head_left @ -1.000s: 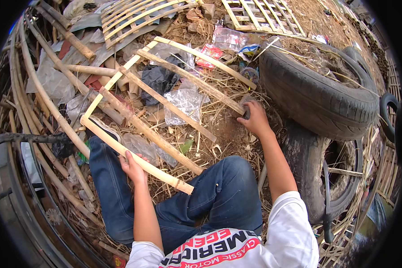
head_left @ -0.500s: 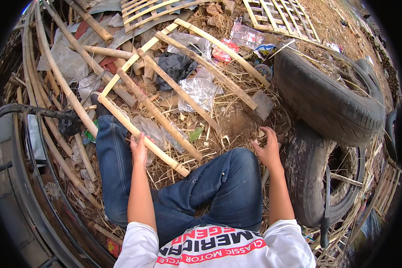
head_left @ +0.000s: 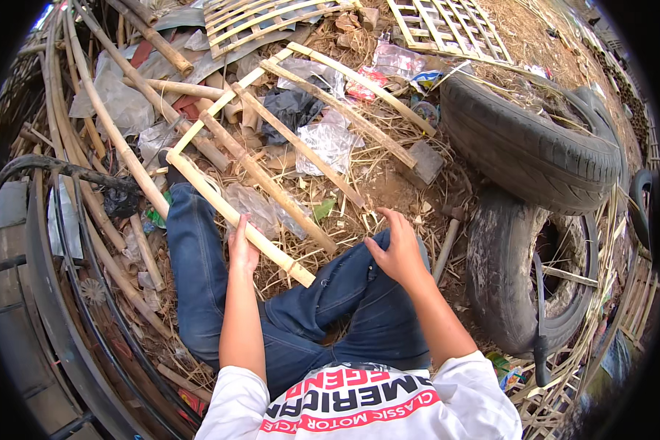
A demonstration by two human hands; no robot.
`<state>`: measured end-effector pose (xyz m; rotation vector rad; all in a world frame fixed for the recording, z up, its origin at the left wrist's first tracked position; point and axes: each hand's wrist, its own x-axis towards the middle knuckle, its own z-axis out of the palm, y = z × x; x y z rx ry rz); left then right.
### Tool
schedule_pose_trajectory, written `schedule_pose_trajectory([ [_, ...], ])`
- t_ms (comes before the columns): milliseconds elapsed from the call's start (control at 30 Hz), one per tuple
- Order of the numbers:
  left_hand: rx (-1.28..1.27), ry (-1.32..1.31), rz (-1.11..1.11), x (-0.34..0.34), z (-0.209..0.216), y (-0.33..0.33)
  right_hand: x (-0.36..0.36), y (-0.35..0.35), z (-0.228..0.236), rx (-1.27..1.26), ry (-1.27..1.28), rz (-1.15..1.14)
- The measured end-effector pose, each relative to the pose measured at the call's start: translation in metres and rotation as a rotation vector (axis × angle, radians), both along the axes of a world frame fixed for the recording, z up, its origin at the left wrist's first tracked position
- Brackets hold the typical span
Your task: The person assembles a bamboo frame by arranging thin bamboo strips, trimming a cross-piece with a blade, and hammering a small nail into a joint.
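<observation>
A bamboo frame (head_left: 198, 130) of pale slats lies across the littered ground in front of me, one long crosspiece carrying several slats set side by side. My left hand (head_left: 243, 248) is closed round the nearest slat (head_left: 279, 257), close to its free end. Above my bent right knee is my right hand (head_left: 396, 251), thumb and fingers apart, with nothing in it. Its fingertips are near the free end of a thinner slat (head_left: 308, 152), apart from it as far as I can see. The farther slat (head_left: 345, 116) has its end by a dark block (head_left: 424, 165).
Two worn tyres (head_left: 528, 139) are on the right, and a dark-handled tool (head_left: 541, 330) leans on the lower one. Long bamboo poles (head_left: 110, 121) and a black metal frame (head_left: 22, 169) line the left. Woven bamboo lattices (head_left: 447, 29) lie at the back among plastic scraps.
My right hand has moved left and inward, from beside the tyre to over my knee. My left hand still holds the slat; the view has shifted slightly.
</observation>
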<state>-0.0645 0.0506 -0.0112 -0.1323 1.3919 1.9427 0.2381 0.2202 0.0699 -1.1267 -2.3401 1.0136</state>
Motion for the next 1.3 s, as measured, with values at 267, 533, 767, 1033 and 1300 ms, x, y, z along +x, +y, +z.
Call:
schedule_pose_trajectory([
  [267, 0.018, 0.052, 0.115, 0.024, 0.055, 0.045, -0.089, 0.145, -0.075, 0.429, -0.397, -0.301],
  [533, 0.002, 0.071, 0.226, 0.031, 0.099, 0.044, -0.089, 0.222, -0.042, 0.426, -0.267, -0.28],
  [767, 0.11, 0.061, 0.325, 0.068, 0.108, 0.031, -0.124, 0.263, 0.049, 0.63, -0.17, -0.209],
  [1033, 0.088, 0.013, 0.369, 0.14, 0.058, 0.082, -0.135, 0.322, 0.01, 0.593, -0.332, 0.032],
  [1300, 0.113, 0.021, 0.303, 0.148, 0.036, 0.106, -0.015, 0.191, -0.031, -0.104, 0.0, -0.09],
])
